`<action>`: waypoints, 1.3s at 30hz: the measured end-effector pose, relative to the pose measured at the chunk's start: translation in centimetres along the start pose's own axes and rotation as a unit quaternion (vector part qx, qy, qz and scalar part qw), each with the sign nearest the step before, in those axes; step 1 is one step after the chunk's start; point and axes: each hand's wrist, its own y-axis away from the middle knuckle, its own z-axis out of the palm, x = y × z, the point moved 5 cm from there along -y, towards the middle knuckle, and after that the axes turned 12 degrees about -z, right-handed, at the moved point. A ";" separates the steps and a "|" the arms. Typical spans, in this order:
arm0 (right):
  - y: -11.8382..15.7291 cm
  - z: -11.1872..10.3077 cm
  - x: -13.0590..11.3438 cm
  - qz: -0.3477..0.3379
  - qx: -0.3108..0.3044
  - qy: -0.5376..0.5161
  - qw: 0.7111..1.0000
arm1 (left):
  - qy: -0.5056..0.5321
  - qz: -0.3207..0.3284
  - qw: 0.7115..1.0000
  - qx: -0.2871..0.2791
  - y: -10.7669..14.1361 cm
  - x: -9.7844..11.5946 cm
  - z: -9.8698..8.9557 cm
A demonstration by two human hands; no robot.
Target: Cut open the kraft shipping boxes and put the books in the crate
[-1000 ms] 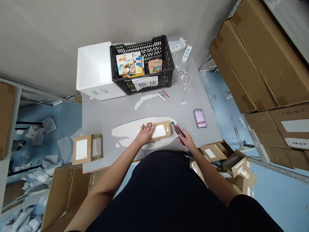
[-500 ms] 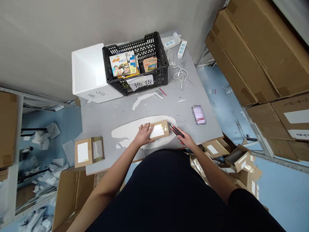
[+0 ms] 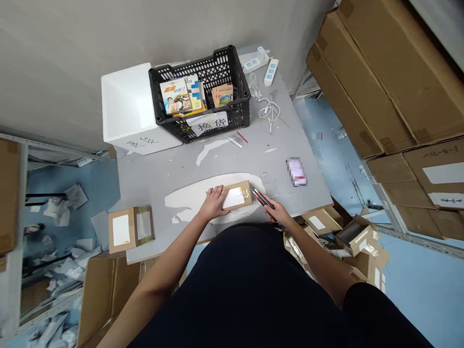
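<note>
A small brown cardboard box (image 3: 237, 195) with a white label and clear tape at its right end lies on a white sheet (image 3: 188, 192) on the table. My left hand (image 3: 215, 202) grips the left end of this box, fingers over the top and thumb along the near side. In my right hand (image 3: 277, 211) is a black and red utility knife (image 3: 261, 197). Its blade end points at the box's right end, close to the taped edge; whether it touches cannot be told.
Behind stand a black crate (image 3: 203, 131) with books and a white bin (image 3: 145, 141). Another taped box (image 3: 122, 230) sits at the table's left edge, a phone (image 3: 296, 171) at the right. A white cable (image 3: 268, 112) and power strips (image 3: 271, 72) lie further back. Large cartons (image 3: 384, 72) flank the right.
The whole view has shifted slightly left. My left hand keeps its hold on the box, while the knife has moved slightly towards me along the box's right end.
</note>
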 end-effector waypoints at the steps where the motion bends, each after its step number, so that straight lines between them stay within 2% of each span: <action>1: 0.0 0.0 0.1 0.005 0.000 0.001 1.000 | 0.001 0.002 1.000 0.001 0.0 0.0 0.1; 22: 1.7 1.2 1.1 0.010 0.008 -0.015 1.000 | 0.013 0.005 1.000 -0.004 -0.2 -0.2 0.6; 29: 3.0 1.8 1.5 0.021 0.005 0.001 1.000 | 0.010 0.000 1.000 -0.003 -0.2 -0.1 0.5; 39: 4.2 1.6 1.6 0.034 -0.016 0.031 0.999 | 0.004 0.007 1.000 -0.002 -0.1 -0.1 0.6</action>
